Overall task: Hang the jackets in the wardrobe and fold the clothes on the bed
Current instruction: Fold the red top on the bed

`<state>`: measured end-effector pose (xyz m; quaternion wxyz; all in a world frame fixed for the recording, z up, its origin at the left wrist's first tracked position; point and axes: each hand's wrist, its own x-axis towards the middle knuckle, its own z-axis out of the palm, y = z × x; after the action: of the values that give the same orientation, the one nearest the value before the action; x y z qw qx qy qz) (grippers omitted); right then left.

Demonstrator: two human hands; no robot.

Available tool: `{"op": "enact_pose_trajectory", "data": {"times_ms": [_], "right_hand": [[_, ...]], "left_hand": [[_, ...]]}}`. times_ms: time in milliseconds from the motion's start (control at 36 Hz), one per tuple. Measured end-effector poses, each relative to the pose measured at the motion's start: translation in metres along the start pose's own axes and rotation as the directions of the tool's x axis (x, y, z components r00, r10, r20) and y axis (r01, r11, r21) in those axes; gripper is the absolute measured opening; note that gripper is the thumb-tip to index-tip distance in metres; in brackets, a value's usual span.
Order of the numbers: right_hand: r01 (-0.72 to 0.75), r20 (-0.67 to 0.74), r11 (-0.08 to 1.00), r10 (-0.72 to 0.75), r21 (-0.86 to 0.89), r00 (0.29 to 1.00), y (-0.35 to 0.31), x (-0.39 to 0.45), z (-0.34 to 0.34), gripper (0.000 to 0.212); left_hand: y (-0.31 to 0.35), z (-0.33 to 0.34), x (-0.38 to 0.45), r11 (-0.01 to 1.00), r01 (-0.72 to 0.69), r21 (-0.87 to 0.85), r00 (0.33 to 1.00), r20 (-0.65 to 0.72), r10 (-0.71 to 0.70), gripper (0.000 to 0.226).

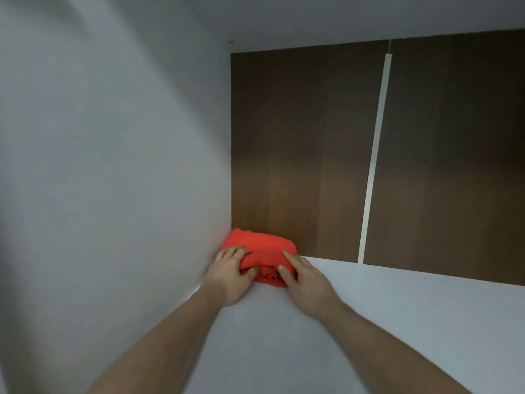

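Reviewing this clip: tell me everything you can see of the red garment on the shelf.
The red garment is a bright orange-red piece of soft cloth, folded into a compact, slightly rumpled bundle. It lies on the white shelf, pushed into the back left corner where the pale side wall meets the brown wood-look back panel. A small dark dot shows on its front fold. The left hand grips its left end, thumb tucked into a fold; the right hand rests on its right end.

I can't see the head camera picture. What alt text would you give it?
Two bare hands press a folded red garment into the back left corner of a white shelf; the left hand grips its edge and the right hand lies flatter on it. Behind is a brown wooden panel, with a white wall on the left.
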<state>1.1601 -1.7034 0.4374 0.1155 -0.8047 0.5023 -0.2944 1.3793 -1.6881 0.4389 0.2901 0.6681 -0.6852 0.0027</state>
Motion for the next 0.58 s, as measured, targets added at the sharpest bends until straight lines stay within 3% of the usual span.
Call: {"op": "enact_pose_trajectory", "data": {"times_ms": [361,472,583], "right_hand": [[-0.049,0.024,0.995,0.051,-0.083,0.998,-0.004,-0.012,-0.001,0.068],[-0.061,0.045,0.995,0.065,-0.076,0.997,-0.009,-0.026,-0.005,0.073],[-0.081,0.059,0.993,0.086,-0.081,0.995,-0.015,-0.045,-0.012,0.074]], "left_hand": [[-0.001,0.005,-0.001,0.999,-0.020,0.045,0.997,-0.074,0.024,0.069],[-0.002,0.006,-0.001,0.998,-0.023,0.059,0.997,-0.073,0.027,0.063],[0.000,0.004,-0.004,0.994,-0.019,0.104,0.999,-0.027,0.022,0.086]]}}
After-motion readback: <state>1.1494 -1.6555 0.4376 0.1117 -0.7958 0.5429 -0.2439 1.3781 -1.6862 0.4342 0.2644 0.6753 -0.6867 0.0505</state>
